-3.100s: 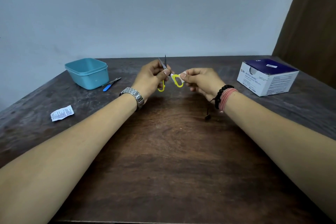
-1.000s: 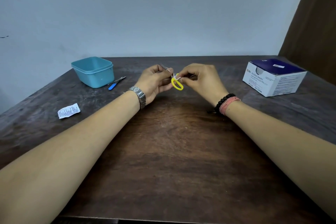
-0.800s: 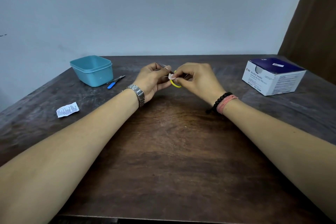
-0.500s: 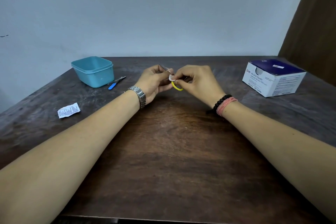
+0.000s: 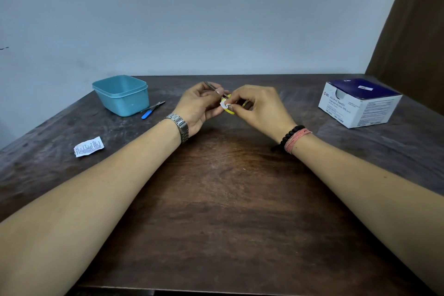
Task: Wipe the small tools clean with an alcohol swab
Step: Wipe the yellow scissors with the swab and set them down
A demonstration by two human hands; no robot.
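Both hands are raised over the far middle of the dark brown wooden table. The left hand has its fingers curled around the small yellow-handled metal scissors, thumb on top of the steel blades. The blade tips stick out past the hand toward the far left, thin and grey. Only part of the yellow loop handles shows, between the two hands; the rest is covered by fingers.

The right hand pinches a small white folded alcohol swab between thumb and forefinger, and the swab is pressed against a yellow handle loop. Can't tell whether the blades are spread or closed.

Left wrist wears a silver metal link watch; right wrist has a black bead bracelet with pink thread band.

On the table, far left: a teal plastic rectangular tub, and just beside it on its right a blue-handled small tool lying flat. A torn white printed swab wrapper sits near the left edge. Far right: a white and navy cardboard box of alcohol swabs, top opening visible.
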